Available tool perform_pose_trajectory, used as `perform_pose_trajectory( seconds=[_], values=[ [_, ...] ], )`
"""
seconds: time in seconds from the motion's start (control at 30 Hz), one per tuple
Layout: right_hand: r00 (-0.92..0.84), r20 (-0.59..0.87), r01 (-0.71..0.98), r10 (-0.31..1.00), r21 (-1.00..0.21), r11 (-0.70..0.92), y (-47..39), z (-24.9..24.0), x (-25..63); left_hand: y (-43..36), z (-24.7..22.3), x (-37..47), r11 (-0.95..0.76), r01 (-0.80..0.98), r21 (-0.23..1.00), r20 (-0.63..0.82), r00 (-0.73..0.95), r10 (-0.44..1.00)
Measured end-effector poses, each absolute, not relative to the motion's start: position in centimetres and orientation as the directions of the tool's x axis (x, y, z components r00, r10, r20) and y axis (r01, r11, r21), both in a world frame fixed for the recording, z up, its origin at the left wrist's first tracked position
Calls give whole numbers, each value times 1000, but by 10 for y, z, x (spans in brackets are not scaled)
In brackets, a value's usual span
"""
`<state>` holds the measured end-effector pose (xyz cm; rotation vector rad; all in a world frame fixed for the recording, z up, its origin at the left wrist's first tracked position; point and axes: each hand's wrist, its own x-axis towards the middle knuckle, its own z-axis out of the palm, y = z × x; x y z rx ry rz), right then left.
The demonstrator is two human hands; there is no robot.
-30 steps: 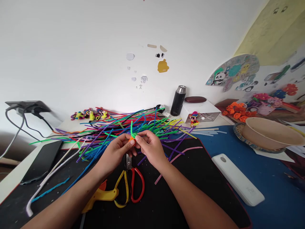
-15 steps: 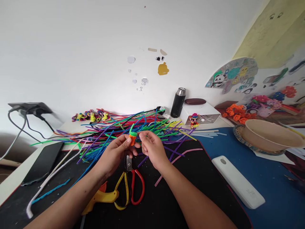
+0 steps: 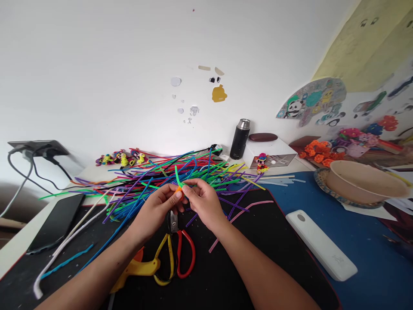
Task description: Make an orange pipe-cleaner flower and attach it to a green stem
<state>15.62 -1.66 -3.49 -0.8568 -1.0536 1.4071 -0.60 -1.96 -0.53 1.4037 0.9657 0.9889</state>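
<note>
My left hand pinches a small orange piece, which looks like wound pipe cleaner, between thumb and fingers. A green pipe-cleaner end stands up from its top. From the other side, my right hand is closed, thumb and fingertips pressed on the green part at the top. The fingers hide most of the piece. Below the hands, scissors with one red and one yellow handle lie on the black mat. A yellow tool, perhaps a glue gun, lies beside them, partly behind my left forearm.
Behind the hands spreads a heap of coloured pipe cleaners. A phone lies left; a white oblong device and a bowl are right. A black thermos, a white box and small figures stand at the back.
My right hand has moved slightly left, and its fingertips now cover the green top of the orange piece. My left hand keeps its hold. The view has shifted slightly.
</note>
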Motion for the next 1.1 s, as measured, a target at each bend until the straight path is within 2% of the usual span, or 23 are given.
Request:
perform_pose_trajectory(
  seconds=[0.37,0.87,1.1],
  values=[
    [-116,46,-322,992,-947,6,-16,-37,156,-21,-9,-7,-110,144,983,69,263,962],
    [-136,37,-358,990,-934,-15,-19,-33,153,-21,-7,-7,-146,160,976,105,243,964],
    [-110,65,-380,992,-925,19,-16,-29,158,-17,-6,-11,-35,11,999,30,277,960]
  ],
)
